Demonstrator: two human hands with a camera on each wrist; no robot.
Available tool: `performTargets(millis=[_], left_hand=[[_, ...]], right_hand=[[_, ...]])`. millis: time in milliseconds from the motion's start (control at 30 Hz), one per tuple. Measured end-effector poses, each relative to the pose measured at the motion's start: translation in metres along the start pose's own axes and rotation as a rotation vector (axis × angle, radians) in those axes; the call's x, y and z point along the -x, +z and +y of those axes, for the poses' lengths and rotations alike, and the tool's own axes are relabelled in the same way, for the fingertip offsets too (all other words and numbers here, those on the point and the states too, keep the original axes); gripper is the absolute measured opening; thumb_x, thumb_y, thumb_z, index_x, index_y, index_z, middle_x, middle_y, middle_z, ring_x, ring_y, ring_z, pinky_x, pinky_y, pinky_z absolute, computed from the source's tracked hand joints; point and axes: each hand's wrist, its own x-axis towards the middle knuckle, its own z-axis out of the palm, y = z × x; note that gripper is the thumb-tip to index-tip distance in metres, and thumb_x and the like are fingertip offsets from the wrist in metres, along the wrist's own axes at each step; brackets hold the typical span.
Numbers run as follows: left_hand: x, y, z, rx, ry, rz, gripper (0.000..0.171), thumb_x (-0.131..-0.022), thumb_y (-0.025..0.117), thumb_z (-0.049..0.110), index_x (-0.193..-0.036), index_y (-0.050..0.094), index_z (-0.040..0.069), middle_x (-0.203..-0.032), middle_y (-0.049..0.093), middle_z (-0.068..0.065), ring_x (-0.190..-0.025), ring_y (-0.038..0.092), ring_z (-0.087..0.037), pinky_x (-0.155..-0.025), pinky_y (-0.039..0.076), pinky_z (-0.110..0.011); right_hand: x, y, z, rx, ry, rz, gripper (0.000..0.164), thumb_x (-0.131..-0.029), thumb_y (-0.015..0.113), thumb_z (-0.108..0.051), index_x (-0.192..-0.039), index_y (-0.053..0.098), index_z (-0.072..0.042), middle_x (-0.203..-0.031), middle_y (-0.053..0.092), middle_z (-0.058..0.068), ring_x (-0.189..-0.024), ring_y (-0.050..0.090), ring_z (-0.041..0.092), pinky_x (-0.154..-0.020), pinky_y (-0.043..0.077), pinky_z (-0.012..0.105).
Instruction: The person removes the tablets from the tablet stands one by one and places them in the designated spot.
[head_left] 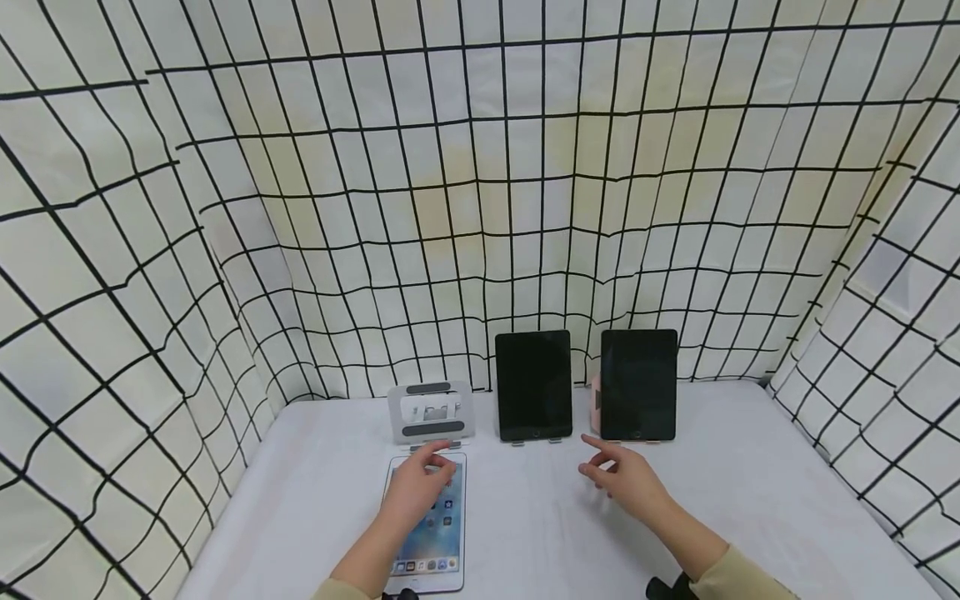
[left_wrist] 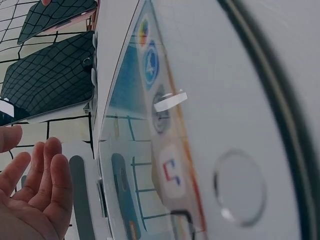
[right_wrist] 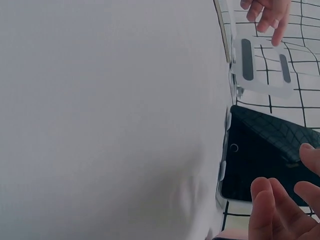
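Note:
A white tablet with a lit screen of app icons lies flat on the white table. Over its upper part hovers my left hand, fingers loosely bent and holding nothing; whether a fingertip touches anything is unclear. Just behind the tablet stands a light grey tablet stand with dark pads and no tablet on it. My right hand is in the air in front of two propped tablets, its fingers relaxed. The middle black-screened tablet leans on a stand, and the right black-screened tablet rests on a pink stand.
The table has a white covering. White fabric with a black grid rises behind it and along both sides. In the left wrist view, the lit tablet's round home button is close to the camera.

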Motion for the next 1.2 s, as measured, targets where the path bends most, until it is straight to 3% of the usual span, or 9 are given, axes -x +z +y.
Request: performTargets(millis=[433, 867, 1200], left_hand=[[-0.013, 0.011, 0.009, 0.035, 0.031, 0.101, 0.043, -0.095, 0.067, 0.023, -0.138, 0.058, 0.02, -0.111, 0.067, 0.002, -0.092, 0.064, -0.014, -0.068, 0.051, -0.031], [-0.025, 0.025, 0.017, 0.06, 0.011, 0.114, 0.047, -0.095, 0.067, 0.022, -0.141, 0.056, 0.022, -0.114, 0.067, 0.001, -0.098, 0.061, -0.018, -0.078, 0.054, -0.034], [-0.036, 0.033, 0.026, 0.104, 0.048, 0.147, 0.048, -0.095, 0.067, 0.02, -0.141, 0.056, 0.021, -0.112, 0.068, 0.0, -0.097, 0.065, -0.018, -0.073, 0.053, -0.033]], right_hand=[[-0.013, -0.007, 0.005, 0.002, -0.042, 0.024, 0.062, -0.088, 0.077, -0.022, -0.144, 0.052, -0.016, -0.101, 0.066, 0.0, -0.079, 0.058, 0.015, -0.063, 0.051, 0.028], [-0.031, -0.009, 0.01, 0.017, -0.041, 0.074, 0.062, -0.09, 0.075, -0.024, -0.146, 0.05, -0.013, -0.112, 0.065, 0.009, -0.088, 0.057, 0.021, -0.067, 0.053, 0.028], [-0.047, -0.01, 0.004, 0.032, -0.068, 0.12, 0.059, -0.092, 0.073, -0.023, -0.145, 0.05, -0.011, -0.1, 0.06, 0.005, -0.084, 0.054, 0.02, -0.068, 0.049, 0.029]])
